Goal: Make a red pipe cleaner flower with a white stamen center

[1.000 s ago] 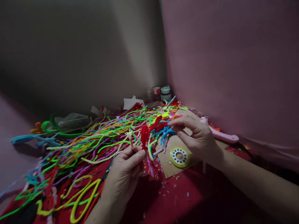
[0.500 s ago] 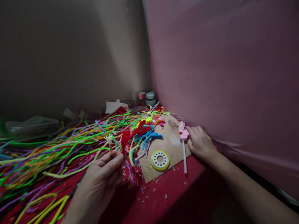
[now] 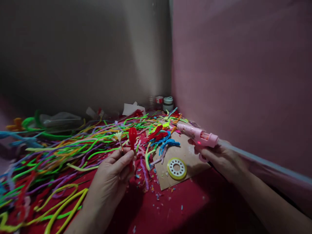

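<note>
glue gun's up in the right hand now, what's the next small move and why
Probably swing the pink glue gun left so its nozzle meets the red pipe-cleaner piece pinched upright in the left hand. The right hand holds the gun off the cardboard, nozzle aimed that way, with a gap between them.

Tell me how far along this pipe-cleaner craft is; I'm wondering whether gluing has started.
Done: a red looped piece is already shaped, pinched upright with a small pale piece in the left hand. In hand: the right hand holds the pink glue gun, nozzle aimed toward that piece but not touching it. Left: no glue shows yet; red and blue bent pieces lie on the cardboard, and many straight pipe cleaners lie unused.
</note>
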`<act>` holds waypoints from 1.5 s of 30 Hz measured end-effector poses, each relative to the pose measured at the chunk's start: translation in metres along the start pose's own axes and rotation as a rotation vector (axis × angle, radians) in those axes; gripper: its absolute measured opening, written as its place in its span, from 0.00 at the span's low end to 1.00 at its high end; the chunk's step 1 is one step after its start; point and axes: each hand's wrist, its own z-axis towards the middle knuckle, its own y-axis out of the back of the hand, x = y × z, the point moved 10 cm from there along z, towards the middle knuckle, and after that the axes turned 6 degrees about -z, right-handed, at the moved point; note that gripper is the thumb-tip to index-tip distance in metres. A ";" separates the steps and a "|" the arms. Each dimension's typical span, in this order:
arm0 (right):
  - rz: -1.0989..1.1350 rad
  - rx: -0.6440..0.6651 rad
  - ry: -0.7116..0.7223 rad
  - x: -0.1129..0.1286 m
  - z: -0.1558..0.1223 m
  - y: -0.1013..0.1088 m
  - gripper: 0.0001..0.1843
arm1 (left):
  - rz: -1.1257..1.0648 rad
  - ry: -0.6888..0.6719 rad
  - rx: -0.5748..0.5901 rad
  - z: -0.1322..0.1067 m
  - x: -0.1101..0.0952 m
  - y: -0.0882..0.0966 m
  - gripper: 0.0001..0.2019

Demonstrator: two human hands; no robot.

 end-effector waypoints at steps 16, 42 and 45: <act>0.335 0.479 0.084 0.077 0.033 -0.107 0.19 | -0.160 -0.066 -0.126 0.013 -0.012 0.026 0.12; 0.235 0.521 0.068 0.045 0.014 -0.112 0.17 | -0.070 0.010 -0.027 0.007 0.001 0.010 0.10; 0.258 0.498 0.075 0.046 0.014 -0.110 0.16 | -0.066 0.007 -0.023 0.007 0.001 0.009 0.10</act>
